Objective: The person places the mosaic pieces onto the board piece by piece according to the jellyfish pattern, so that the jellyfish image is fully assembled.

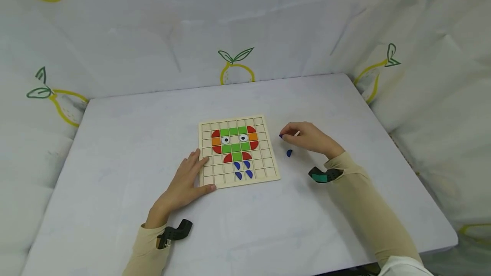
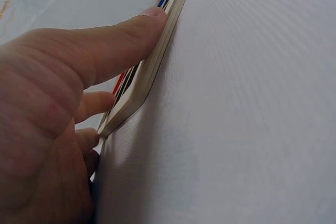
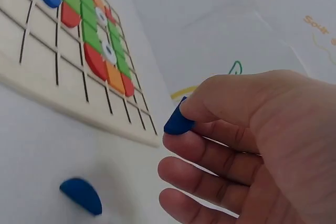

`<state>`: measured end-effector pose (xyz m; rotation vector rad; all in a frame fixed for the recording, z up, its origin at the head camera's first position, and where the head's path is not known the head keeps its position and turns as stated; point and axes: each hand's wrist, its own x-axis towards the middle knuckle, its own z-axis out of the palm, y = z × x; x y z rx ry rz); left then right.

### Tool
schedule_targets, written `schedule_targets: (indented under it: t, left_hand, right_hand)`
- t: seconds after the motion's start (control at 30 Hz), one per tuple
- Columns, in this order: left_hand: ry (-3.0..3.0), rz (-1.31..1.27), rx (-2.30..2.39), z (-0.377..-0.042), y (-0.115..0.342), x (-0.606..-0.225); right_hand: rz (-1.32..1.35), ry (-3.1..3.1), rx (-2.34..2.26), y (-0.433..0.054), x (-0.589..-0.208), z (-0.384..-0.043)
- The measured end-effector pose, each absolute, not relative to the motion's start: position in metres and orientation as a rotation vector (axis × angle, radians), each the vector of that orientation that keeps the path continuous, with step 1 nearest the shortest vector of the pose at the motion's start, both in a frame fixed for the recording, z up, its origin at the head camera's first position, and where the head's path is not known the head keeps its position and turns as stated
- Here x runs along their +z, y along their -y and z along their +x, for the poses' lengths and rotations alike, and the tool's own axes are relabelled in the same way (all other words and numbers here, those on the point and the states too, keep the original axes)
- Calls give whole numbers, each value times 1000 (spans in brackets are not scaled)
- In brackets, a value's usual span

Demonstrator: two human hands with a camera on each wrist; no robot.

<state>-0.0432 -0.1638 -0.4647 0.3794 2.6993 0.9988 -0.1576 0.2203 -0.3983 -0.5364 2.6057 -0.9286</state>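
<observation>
A light wooden grid board (image 1: pixel 264 153) lies on the table, bearing a pattern of green, red and orange pieces with two eye tiles. Below them on the board sit several blue pieces (image 1: pixel 247 164). My left hand (image 1: pixel 184 182) rests at the board's near left corner, thumb on the near edge and fingers spread along the left edge. To the right of the board, my right hand (image 1: pixel 308 137) pinches a blue piece (image 3: pixel 180 119) between thumb and index finger, its other fingers loosely bent. Another blue half-round piece (image 1: pixel 289 153) lies on the table just below that hand.
The white-covered table (image 1: pixel 126 148) meets a white cloth backdrop (image 1: pixel 153 33) with lemon drawings at the back and sides. Dark wrist devices (image 1: pixel 325 175) are strapped to both forearms over beige sleeves.
</observation>
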Motion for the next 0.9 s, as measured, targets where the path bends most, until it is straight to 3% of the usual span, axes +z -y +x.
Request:
schedule_targets:
  t: [0.4,0.9]
  left_hand:
    - [-2699,371,1001,-43,166,-463]
    - [-2694,372,1006,-44,166,-463]
  right_hand:
    - [-634,-2492,-1070,-171,-385,-155]
    - [-747,-2397,-1037,-123,-395,-151]
